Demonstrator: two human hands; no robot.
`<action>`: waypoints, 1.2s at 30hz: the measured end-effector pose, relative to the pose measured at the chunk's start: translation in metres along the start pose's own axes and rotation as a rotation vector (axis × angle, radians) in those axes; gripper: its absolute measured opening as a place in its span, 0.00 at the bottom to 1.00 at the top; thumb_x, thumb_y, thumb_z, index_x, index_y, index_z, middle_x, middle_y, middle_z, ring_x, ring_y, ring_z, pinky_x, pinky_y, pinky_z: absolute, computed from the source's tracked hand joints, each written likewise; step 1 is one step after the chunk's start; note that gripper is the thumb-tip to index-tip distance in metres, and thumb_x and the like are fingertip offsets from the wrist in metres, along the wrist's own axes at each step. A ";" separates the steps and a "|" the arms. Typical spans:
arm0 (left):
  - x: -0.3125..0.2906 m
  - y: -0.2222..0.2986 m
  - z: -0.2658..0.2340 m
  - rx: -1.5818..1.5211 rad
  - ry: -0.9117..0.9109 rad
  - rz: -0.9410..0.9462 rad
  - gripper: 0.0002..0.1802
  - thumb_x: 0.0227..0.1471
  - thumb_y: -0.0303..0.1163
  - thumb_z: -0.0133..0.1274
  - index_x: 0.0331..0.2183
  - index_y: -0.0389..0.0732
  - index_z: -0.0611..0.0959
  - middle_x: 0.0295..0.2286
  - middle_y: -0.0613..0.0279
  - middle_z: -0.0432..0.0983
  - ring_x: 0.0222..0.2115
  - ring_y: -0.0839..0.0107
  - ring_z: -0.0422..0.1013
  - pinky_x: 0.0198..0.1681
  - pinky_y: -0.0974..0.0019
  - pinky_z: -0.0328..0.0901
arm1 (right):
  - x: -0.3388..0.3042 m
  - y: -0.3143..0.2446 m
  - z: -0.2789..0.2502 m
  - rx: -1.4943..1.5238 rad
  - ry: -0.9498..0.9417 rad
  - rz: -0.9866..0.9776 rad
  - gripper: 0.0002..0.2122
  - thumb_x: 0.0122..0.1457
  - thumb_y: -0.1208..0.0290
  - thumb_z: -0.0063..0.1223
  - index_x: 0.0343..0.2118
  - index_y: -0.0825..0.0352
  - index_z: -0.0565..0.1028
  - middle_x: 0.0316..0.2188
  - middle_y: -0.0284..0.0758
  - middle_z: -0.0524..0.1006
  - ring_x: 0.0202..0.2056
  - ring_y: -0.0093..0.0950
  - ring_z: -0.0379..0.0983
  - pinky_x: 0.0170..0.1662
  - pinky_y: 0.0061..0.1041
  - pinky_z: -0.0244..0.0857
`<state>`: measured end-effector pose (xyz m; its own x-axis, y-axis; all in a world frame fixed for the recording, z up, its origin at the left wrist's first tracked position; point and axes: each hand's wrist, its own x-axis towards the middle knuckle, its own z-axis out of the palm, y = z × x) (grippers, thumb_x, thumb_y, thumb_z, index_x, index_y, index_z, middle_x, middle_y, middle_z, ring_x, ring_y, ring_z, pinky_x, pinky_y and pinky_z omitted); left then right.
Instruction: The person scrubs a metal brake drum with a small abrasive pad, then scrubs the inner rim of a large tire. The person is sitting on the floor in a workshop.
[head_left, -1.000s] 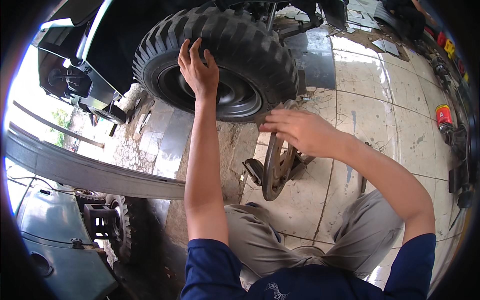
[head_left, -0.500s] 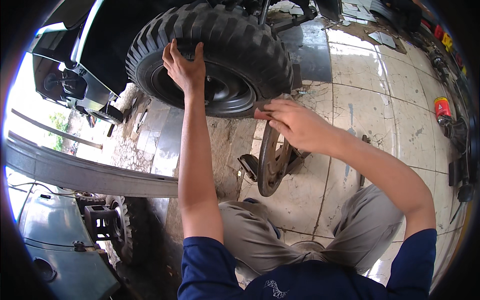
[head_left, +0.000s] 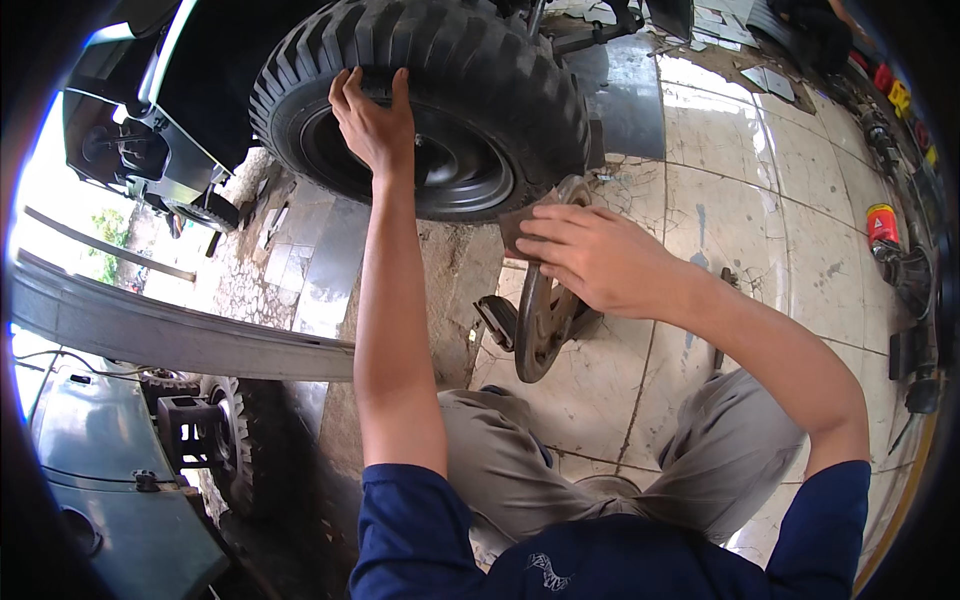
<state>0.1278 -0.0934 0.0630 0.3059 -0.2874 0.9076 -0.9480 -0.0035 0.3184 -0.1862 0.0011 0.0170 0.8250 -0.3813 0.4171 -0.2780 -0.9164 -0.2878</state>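
My left hand (head_left: 376,125) rests on the sidewall of a large, chunky-treaded black tire (head_left: 480,85), thumb and fingers spread apart. The tire sits on a dark wheel rim (head_left: 470,190). A worn brown metal disc (head_left: 540,335) with holes stands on edge over the tiles in front of the tire. At its upper part, my right hand (head_left: 600,250) presses a reddish-brown sheet, like sandpaper (head_left: 513,232), against the disc's left face. The fingers lie stretched over the sheet and the disc rim. A dark metal bracket (head_left: 496,322) shows beside the disc, low down.
A grey metal beam (head_left: 180,325) crosses at the left, above a greenish vehicle body (head_left: 120,430) with another tire. Cracked cream tiles (head_left: 740,220) cover the floor at right. A red can (head_left: 881,224) and dark metal parts (head_left: 912,370) line the right edge.
My right hand and the sheet have shifted slightly down along the disc, and more of the disc's top shows. The left hand stays on the tire.
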 end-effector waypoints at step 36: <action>-0.020 -0.021 0.002 0.083 -0.076 0.313 0.31 0.62 0.41 0.55 0.64 0.47 0.71 0.63 0.44 0.60 0.62 0.43 0.61 0.62 0.44 0.60 | -0.003 0.001 -0.006 -0.102 -0.068 -0.043 0.19 0.71 0.61 0.45 0.61 0.61 0.73 0.62 0.40 0.71 0.66 0.38 0.63 0.63 0.38 0.65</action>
<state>0.1414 -0.0895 0.0373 -0.0059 -0.3577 0.9338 -0.9998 0.0190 0.0010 -0.1914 0.0010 0.0207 0.8677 -0.3356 0.3667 -0.2877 -0.9406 -0.1801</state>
